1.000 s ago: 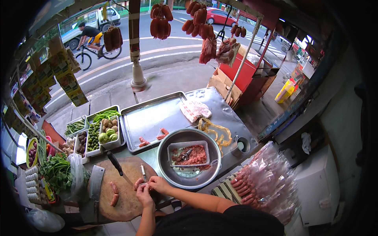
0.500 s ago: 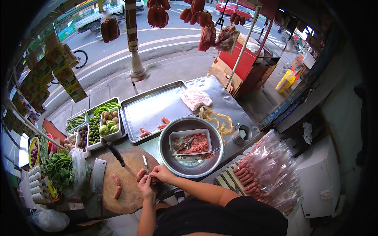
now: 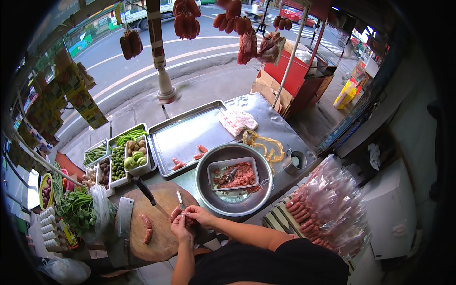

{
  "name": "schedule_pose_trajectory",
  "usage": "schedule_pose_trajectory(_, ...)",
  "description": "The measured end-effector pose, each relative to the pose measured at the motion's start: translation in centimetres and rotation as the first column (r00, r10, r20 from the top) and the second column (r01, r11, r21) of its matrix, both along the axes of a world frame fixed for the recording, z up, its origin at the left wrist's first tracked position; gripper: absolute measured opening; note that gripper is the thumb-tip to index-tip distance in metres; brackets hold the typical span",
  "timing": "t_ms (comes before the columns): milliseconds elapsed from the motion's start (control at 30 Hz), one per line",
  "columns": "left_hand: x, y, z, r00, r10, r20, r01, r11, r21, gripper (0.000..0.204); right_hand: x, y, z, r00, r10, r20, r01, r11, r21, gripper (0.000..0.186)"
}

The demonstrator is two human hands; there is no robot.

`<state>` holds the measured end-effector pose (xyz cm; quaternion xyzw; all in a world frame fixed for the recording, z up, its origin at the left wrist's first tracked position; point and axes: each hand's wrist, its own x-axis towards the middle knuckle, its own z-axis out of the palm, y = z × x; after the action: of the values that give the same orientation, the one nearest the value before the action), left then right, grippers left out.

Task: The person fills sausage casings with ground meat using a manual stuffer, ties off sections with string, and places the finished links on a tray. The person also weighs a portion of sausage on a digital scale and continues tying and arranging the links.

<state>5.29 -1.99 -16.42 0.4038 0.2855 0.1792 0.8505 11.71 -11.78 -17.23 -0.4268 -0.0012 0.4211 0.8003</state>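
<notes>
At the right edge of the round wooden chopping board (image 3: 159, 249), my left hand (image 3: 179, 229) and my right hand (image 3: 200, 216) meet, fingers pinched together at the end of a raw sausage (image 3: 175, 213). Part of the sausage string lies hidden beneath my fingers; any thread there is too small to make out. Just beyond stands a small slim tool with a pale handle (image 3: 179, 195). Two linked sausages (image 3: 147, 229) lie on the board to the left. A black-handled knife (image 3: 144, 191) slants over the board's far side, and a cleaver (image 3: 125, 217) rests at its left edge.
A steel basin (image 3: 203, 199) beyond my right hand holds a plastic tub of ground meat (image 3: 242, 175). Behind are a metal tray (image 3: 185, 137) with sausage pieces, vegetable bins (image 3: 116, 166) and a metal mug (image 3: 294, 161). Bagged sausages (image 3: 327, 209) lie right; sausages (image 3: 186, 21) hang overhead.
The view has shifted slightly, so the table appears a little lower and farther right. My hands stay pinched together at the sausage, with only small finger movement.
</notes>
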Motion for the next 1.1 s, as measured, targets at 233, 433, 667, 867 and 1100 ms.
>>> schedule_pose_trajectory(233, 0.1, -0.2, 0.1, 0.998, -0.051, 0.032, 0.052, 0.998, -0.04, 0.008, -0.1, -1.4, 1.0, 0.919, 0.061, 0.389, -0.06, 0.998, -0.015, 0.011)
schedule_pose_trajectory(433, 0.2, 0.3, -0.4, 0.99, -0.117, 0.077, 0.114, 0.993, 0.04, 0.009, 0.3, -1.7, 3.9, 0.902, 0.013, 0.431, 0.007, 0.999, -0.045, 0.011)
schedule_pose_trajectory(667, 0.3, 0.5, -0.8, 0.976, -0.173, 0.135, 0.177, 0.984, -0.022, 0.017, 0.9, -1.5, 6.4, 0.929, 0.078, 0.362, -0.068, 0.997, -0.04, 0.009)
schedule_pose_trajectory(867, 0.5, 1.1, -0.6, 0.978, -0.205, 0.042, 0.208, 0.928, -0.31, 0.027, 1.5, -0.9, 7.3, 0.924, 0.18, 0.337, -0.173, 0.984, -0.052, 0.006)
schedule_pose_trajectory(1100, 0.4, 0.4, 1.7, 0.951, -0.289, 0.112, 0.232, 0.902, 0.365, 0.029, 2.2, -1.0, 8.6, 0.876, 0.134, 0.463, -0.145, 0.989, -0.012, 0.004)
